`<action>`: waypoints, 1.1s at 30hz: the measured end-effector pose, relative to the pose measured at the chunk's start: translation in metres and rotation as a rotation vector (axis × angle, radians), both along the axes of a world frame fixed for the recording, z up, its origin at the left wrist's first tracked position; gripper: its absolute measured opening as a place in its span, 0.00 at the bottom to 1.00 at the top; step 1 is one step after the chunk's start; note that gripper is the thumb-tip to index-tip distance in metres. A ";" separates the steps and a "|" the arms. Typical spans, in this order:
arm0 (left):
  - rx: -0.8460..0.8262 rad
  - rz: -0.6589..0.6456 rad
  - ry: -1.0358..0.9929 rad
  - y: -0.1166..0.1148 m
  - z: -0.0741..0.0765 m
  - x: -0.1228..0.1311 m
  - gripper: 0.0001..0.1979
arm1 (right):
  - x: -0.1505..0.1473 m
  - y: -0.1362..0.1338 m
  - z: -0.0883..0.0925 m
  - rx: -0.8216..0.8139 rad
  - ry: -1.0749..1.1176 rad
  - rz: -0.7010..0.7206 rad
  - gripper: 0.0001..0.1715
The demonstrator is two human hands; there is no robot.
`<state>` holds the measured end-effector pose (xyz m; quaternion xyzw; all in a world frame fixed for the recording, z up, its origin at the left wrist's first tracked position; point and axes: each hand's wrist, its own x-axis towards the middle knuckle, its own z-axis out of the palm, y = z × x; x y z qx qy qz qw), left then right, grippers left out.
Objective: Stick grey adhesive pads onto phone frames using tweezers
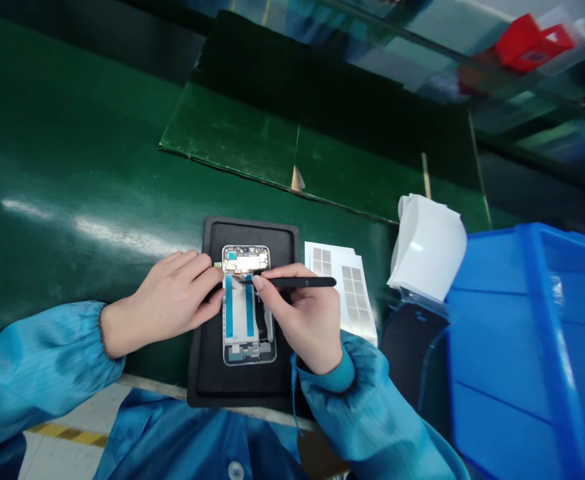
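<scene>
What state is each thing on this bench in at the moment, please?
Phone: opened, lying flat in the black tray.
Left hand: open, fingertips on the phone's left edge.
Right hand: shut on the black tool, tip on the phone.
Sticker sheet: flat beside the tray.
White liner: curled.
</scene>
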<state>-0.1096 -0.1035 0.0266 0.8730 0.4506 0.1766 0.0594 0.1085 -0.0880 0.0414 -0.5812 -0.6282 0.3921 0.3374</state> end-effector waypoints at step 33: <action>-0.001 -0.105 0.063 -0.004 0.000 -0.003 0.15 | 0.006 0.000 -0.005 -0.020 0.026 0.022 0.07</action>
